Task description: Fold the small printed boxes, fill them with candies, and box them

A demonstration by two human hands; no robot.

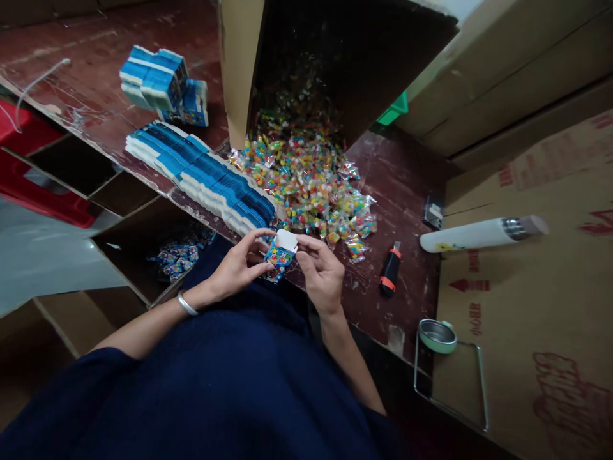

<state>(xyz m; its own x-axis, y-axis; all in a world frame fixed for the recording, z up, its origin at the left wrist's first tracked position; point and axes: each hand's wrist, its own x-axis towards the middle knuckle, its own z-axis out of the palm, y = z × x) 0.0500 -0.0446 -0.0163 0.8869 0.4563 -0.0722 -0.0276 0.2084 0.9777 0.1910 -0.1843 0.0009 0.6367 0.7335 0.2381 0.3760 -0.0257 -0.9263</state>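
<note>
A small blue printed candy box (pixel 278 259) with a raised white flap is between my hands at the table's front edge. My left hand (pixel 242 259), with a bracelet on its wrist, grips the box's left side between thumb and fingers. On the other side, my right hand (pixel 323 271) has its thumb and fingers closed at the box's upper right edge. Just beyond lies a heap of clear candy packets (pixel 316 191) with colourful sweets, spilling from a large tipped carton (pixel 239 70). A long row of flat blue-and-white boxes (pixel 201 172) reaches up to my left hand.
Bundled flat boxes (pixel 153 76) lie at the back left. A utility knife (pixel 391 271), a white bottle (pixel 474 235) and a green-rimmed cup (pixel 437 337) are to the right. Below left, an open carton (pixel 127 255) holds several blue boxes. Large cartons (pixel 527 294) line the right side.
</note>
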